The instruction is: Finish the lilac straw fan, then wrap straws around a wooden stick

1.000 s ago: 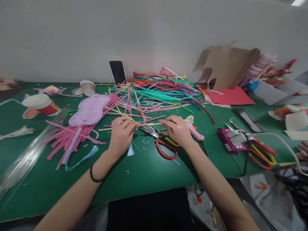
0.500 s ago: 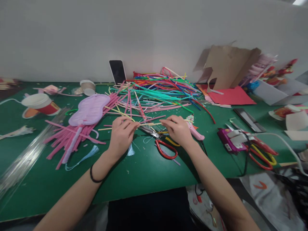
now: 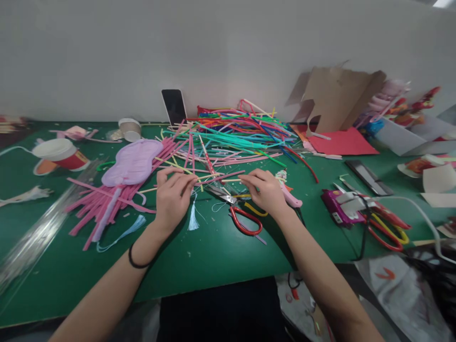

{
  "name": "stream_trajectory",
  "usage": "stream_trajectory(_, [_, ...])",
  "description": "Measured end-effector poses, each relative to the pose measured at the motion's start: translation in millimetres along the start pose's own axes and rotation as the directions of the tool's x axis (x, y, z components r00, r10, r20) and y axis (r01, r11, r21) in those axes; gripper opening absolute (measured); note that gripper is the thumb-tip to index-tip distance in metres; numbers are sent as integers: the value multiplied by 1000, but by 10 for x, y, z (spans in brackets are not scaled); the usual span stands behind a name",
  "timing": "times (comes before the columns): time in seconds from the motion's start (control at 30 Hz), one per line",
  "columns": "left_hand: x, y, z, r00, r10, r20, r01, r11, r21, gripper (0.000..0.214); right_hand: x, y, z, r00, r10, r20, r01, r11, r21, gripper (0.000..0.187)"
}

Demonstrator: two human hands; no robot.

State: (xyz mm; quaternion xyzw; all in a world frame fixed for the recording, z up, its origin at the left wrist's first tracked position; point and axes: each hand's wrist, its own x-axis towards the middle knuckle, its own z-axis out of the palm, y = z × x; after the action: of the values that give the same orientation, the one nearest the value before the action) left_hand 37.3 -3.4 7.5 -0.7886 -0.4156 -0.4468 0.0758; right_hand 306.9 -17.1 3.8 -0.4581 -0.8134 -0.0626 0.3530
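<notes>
My left hand (image 3: pixel 173 194) pinches a thin pale stick (image 3: pixel 204 176) above the green table (image 3: pixel 213 256); a light blue tassel (image 3: pixel 193 219) hangs just below its fingers. My right hand (image 3: pixel 265 191) pinches another short pale stick (image 3: pixel 231 180) a little to the right. Between the hands lie red-handled scissors (image 3: pixel 242 221). A heap of coloured straws (image 3: pixel 235 135) spreads out behind both hands.
A lilac mask-shaped piece (image 3: pixel 133 161) lies on pink strips (image 3: pixel 99 204) at left, with paper cups (image 3: pixel 60 154) beyond. A phone (image 3: pixel 174 107) leans on the wall. At right are a magenta tool (image 3: pixel 338 209), more scissors (image 3: pixel 386 230), red paper (image 3: pixel 342 142) and cardboard (image 3: pixel 335 97).
My left hand has shifted left and slightly back, pulling its stick away from the right hand. The tassel now hangs in plain view below it. The right hand has barely moved.
</notes>
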Motion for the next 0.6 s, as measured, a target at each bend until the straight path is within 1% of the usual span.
stream_trajectory(0.2, [-15,-13,55,997,18,79,-18,1000,-7,15,4,-37,27,1000,4,5,-5,999,48,21])
stream_trajectory(0.33, [-22,-3,50,993,21,117,-21,1000,-1,15,11,-66,32,1000,20,-1,-20,995,102,15])
stream_trajectory(0.43, [-22,3,45,988,27,149,-26,1000,-11,15,21,-81,25,1000,22,2,-22,994,111,12])
stream_trajectory(0.6, [-23,21,53,987,44,155,-41,999,-17,15,20,-74,26,1000,26,7,-26,995,101,12])
